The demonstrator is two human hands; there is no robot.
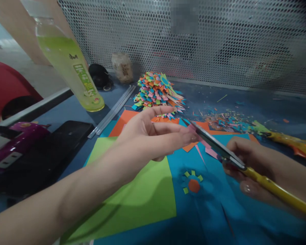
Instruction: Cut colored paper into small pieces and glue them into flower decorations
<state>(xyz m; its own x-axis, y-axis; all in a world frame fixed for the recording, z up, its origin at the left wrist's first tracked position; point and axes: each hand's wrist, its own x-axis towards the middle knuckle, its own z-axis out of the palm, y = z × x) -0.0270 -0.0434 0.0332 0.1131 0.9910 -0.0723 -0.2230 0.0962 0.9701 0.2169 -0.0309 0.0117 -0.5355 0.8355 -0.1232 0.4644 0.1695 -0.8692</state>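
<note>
My left hand (153, 136) is raised over the table, its fingers pinched on a small pink paper piece (205, 148) that trails down from the fingertips. My right hand (247, 166) grips yellow-handled scissors (219, 144), whose blades reach up to the pink paper at my left fingertips. Beneath the hands lie a blue sheet (209, 217), a green sheet (140, 197) and an orange sheet (123, 119). A small paper flower (193, 183) with an orange centre rests on the blue sheet.
A heap of colourful cut paper shapes (156, 90) stands at the back. Paper scraps (226, 120) litter the right. A green drink bottle (71, 64), a jar (122, 67), a black device (51, 149), a purple tool (17, 141) and a yellow glue gun (293, 144) surround the work. Perforated metal mesh (219, 41) backs the table.
</note>
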